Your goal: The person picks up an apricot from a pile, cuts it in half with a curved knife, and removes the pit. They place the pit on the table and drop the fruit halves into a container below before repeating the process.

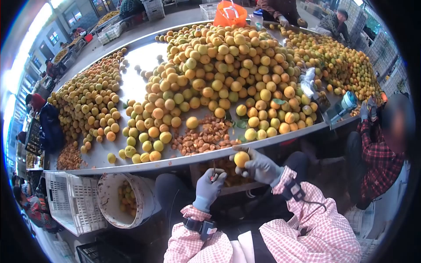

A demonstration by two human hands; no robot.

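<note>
In a grey glove, my left hand (209, 186) is closed round a small dark tool (214, 176), whose tip points up past the fingers. My right hand (258, 165), also gloved, pinches a yellow-orange fruit (241, 159) just over the table's front rim. The two hands are apart. Behind them on the metal table (184, 160) lies a heap of reddish-brown pits or pieces (206, 136). A large pile of yellow and orange fruit (219, 65) rises behind that heap.
Below the rim at left stand a white crate (74, 201) and a white bucket (125, 199) with fruit inside. An orange bag (230, 15) tops the pile. A person in a checked shirt (379, 162) sits at right; others work around the tables.
</note>
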